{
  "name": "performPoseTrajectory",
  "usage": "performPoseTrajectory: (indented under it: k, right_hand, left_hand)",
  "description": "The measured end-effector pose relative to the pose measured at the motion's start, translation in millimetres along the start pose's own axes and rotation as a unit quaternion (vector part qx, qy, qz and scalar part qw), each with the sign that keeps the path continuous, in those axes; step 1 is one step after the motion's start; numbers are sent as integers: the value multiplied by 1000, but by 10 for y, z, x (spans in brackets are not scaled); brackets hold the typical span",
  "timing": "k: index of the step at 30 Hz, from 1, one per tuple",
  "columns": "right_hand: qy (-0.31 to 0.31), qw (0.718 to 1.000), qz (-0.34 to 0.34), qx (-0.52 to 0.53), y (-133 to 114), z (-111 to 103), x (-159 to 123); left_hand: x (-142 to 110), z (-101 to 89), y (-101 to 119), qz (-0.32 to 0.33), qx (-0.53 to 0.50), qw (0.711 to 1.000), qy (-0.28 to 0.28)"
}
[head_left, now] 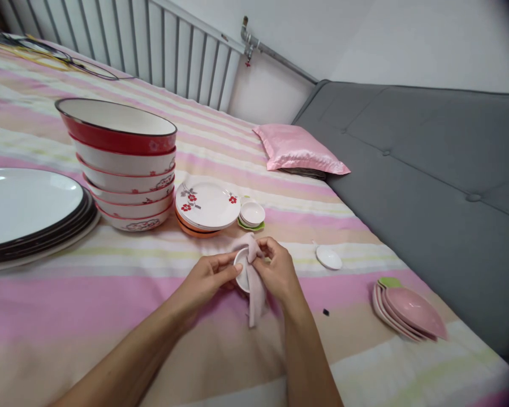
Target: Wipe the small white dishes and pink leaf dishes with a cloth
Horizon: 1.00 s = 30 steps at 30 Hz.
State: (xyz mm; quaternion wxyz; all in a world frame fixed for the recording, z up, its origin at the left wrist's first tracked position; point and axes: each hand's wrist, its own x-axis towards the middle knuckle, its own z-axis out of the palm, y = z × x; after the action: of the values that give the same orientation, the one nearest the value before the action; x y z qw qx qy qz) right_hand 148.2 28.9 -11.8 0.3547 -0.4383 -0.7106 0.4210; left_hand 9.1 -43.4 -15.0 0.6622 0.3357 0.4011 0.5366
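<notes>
A small white dish (pixel 242 278) is tilted up between my two hands above the striped bed sheet. My left hand (pixel 214 274) grips its left rim, thumb on the inside face. Bunched in my right hand (pixel 276 268) is a pale pink cloth (pixel 257 294), pressed against the dish's right side, with one end hanging down. Just beyond my hands sit a stack of small white bowls on green dishes (pixel 253 213) and a stack of flowered plates (pixel 210 204). Another small white dish (pixel 329 258) lies to the right on the sheet.
Tall stacked bowls (pixel 131 164) and large dark-rimmed plates (pixel 29 209) stand at the left. Pink leaf-shaped dishes (pixel 413 311) sit at the right, near a small black piece (pixel 326 312). A pink pillow (pixel 299 148) rests by the grey headboard (pixel 428 147); cables (pixel 46 53) lie far left.
</notes>
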Motion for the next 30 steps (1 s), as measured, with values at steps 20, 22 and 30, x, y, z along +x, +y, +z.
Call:
performPoseTrajectory:
  k: [20, 22, 30]
  right_hand:
    - [49, 996, 73, 32, 124, -19, 21]
    - [47, 996, 64, 36, 129, -16, 22]
    - [47, 999, 11, -7, 13, -31, 3]
  left_hand:
    - [21, -24, -56, 11, -82, 994, 77]
    - [25, -23, -56, 12, -94, 992, 82]
    - [7, -23, -24, 19, -49, 999, -2]
